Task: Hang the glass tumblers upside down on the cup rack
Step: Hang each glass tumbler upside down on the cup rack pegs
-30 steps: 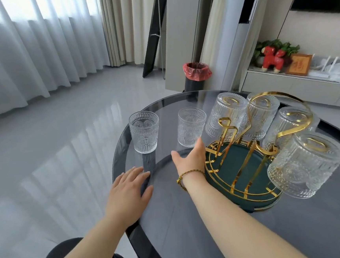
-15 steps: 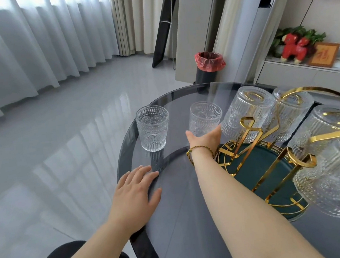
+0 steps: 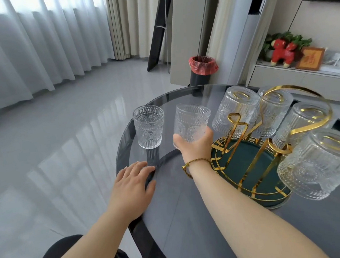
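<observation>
Two embossed glass tumblers stand mouth-up on the round dark glass table [image 3: 193,219]. My right hand [image 3: 195,146] is closed around the lower part of the right tumbler [image 3: 192,120]. The left tumbler [image 3: 148,126] stands free near the table's left edge. My left hand [image 3: 132,186] lies flat on the table edge, fingers apart, holding nothing. The gold cup rack [image 3: 250,159] with a dark green base sits to the right of my right hand. Several tumblers [image 3: 320,163] hang upside down on its arms. One bare gold arm [image 3: 235,117] rises just right of the held tumbler.
A black bin with a red liner [image 3: 203,69] stands on the glossy grey floor beyond the table. A low shelf with a red toy animal [image 3: 282,52] and a framed picture is at the back right. White curtains cover the left wall.
My right hand reached forward from beside the rack base and closed on the right tumbler. My left hand stayed flat on the table edge. The camera shifted slightly.
</observation>
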Tool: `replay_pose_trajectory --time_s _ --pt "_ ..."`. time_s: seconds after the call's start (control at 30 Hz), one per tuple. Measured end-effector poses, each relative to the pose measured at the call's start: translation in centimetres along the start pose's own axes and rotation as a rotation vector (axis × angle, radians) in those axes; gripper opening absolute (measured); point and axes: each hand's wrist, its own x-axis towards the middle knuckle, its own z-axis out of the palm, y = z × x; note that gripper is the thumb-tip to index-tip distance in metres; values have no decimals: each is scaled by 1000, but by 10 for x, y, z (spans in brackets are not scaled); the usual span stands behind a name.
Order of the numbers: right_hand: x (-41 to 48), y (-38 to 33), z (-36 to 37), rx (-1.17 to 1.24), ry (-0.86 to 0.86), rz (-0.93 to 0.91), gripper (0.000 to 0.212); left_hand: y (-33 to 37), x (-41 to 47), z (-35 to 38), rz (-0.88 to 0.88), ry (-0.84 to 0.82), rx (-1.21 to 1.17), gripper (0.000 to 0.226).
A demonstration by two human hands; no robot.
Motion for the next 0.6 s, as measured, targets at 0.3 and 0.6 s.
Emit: replay_pose_trajectory --time_s 0.3,0.6 --pt "-71 -62 -81 -80 -224 -328 72 7 -5 -4 -30 -41 5 34" --pt "-63 -131 -200 -354 -399 -388 58 52 1 8 48 -58 -131 41"
